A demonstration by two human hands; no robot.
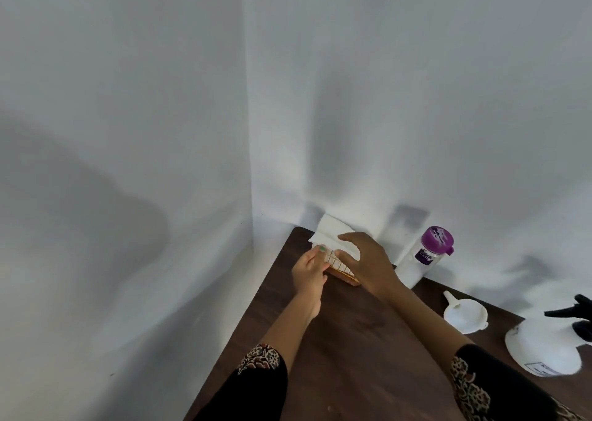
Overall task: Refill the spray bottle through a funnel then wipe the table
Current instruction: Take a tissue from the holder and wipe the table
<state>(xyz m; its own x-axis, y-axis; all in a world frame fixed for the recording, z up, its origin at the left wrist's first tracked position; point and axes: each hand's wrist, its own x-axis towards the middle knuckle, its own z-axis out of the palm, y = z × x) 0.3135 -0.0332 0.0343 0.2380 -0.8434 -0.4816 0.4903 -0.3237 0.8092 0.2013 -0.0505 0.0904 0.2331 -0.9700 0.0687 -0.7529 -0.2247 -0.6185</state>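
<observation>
A white paper napkin (330, 233) sticks up out of a gold wire holder (341, 268) at the far corner of the dark wooden table (352, 340). My right hand (368, 263) pinches the napkin from the right. My left hand (309, 271) pinches the napkin's lower left edge next to the holder. A white spray bottle (544, 347) with a black trigger head (579, 319) stands at the right edge of view. The white funnel (464, 315) lies on the table left of it.
A clear bottle with a purple lid (423, 257) stands against the back wall, right of the holder. White walls close in behind and to the left of the table. The table's left edge runs diagonally below my left arm.
</observation>
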